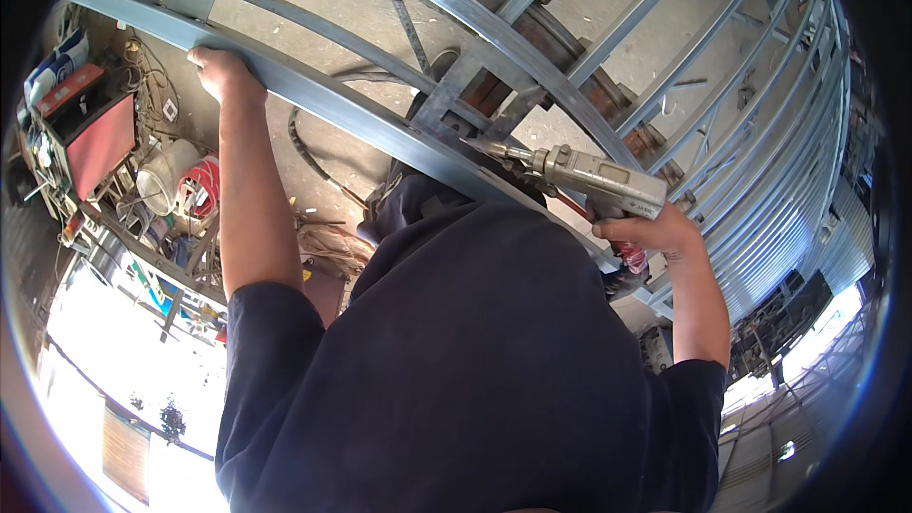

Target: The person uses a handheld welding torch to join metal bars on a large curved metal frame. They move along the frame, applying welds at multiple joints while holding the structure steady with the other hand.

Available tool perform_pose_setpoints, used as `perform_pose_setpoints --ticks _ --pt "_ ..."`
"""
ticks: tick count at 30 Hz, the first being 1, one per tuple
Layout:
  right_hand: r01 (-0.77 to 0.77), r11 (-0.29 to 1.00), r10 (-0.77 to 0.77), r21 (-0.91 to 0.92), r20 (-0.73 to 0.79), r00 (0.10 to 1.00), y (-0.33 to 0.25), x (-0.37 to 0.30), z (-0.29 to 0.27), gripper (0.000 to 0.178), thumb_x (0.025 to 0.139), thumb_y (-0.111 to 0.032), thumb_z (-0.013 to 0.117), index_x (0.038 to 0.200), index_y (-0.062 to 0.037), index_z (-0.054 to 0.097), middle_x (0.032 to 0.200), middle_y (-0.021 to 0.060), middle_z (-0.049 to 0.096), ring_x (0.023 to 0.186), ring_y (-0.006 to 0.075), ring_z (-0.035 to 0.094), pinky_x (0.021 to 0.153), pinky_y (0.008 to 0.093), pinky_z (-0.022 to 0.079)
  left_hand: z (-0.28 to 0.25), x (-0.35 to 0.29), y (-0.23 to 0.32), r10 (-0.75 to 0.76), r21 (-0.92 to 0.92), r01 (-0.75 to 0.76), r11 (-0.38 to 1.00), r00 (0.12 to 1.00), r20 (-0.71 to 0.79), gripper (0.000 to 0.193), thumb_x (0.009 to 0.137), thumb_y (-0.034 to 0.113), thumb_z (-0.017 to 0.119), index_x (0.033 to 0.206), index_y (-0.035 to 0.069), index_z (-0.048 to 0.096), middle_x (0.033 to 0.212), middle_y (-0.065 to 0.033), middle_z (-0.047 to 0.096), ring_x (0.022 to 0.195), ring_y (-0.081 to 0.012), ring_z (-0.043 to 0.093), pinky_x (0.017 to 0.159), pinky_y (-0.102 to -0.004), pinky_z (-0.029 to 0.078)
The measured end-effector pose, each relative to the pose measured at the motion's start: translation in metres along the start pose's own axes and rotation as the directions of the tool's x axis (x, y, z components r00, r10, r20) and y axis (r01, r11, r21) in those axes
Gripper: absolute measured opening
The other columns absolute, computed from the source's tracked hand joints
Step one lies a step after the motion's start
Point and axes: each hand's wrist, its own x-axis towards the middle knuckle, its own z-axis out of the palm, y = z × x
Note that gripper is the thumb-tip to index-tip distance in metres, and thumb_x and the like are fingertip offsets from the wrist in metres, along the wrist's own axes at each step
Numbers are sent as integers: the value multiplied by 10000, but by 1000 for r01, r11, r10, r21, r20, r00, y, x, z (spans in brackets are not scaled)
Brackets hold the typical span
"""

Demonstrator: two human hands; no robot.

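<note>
My left hand (228, 74) is wrapped over the edge of a long grey steel beam (370, 131), which runs from the upper left down past my body. In my right hand (655, 233) is a grey power drill (594, 176), held by its handle. Its chuck and tip point left, close to a steel bracket plate (454, 100) joined to the frame beside the beam. Whether the tip touches metal I cannot tell. Part of the right fingers is hidden behind the drill.
Several galvanised steel bars (655, 24) form a wide frame ahead and to the right. A hose (318, 161) curls on the floor. At the left stand a red cabinet (95, 147), a white bucket (163, 176) and tangled cables.
</note>
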Motion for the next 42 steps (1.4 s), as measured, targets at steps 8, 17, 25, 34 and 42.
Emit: perform_pose_setpoints --ticks 8,17,25,34,42 --pt "22 1000 -23 20 53 998 39 1 -3 578 774 -142 876 1295 -37 650 1105 53 720 1020 183 646 936 349 520 -4 -43 -35 -5 -1 5 1000 999 39 735 1049 588 298 1509 35 449 1424 -148 573 1244 -327 595 1082 -450 475" --pt "-48 998 43 44 100 994 40 6 -4 706 776 -154 856 1414 -34 576 1347 126 658 1244 234 595 1088 354 442 3 -50 -37 41 206 -12 978 990 -137 770 1060 585 285 1372 -58 573 1313 -230 658 1122 -371 682 967 -459 562" --pt "-37 999 34 28 113 993 48 9 -5 727 777 -200 852 1423 -28 566 1370 138 642 1281 241 571 1111 363 424 9 -52 -32 63 294 0 956 977 -204 761 1071 564 297 1300 -91 609 1224 -254 697 1058 -386 713 907 -468 588" --pt "-65 997 61 36 113 992 47 7 -4 748 777 -197 854 1437 -24 549 1367 132 644 1275 243 572 1109 360 425 9 -39 -38 93 299 -21 954 969 -228 757 1064 554 313 1253 -107 631 1185 -279 705 1036 -409 718 884 -482 593" --pt "-97 994 91 48 116 989 43 3 -4 748 782 -189 859 1437 -14 542 1357 137 644 1242 226 595 1076 359 463 7 -25 -41 104 323 -24 946 967 -233 761 1063 549 303 1247 -112 632 1194 -285 700 1064 -414 709 904 -482 587"
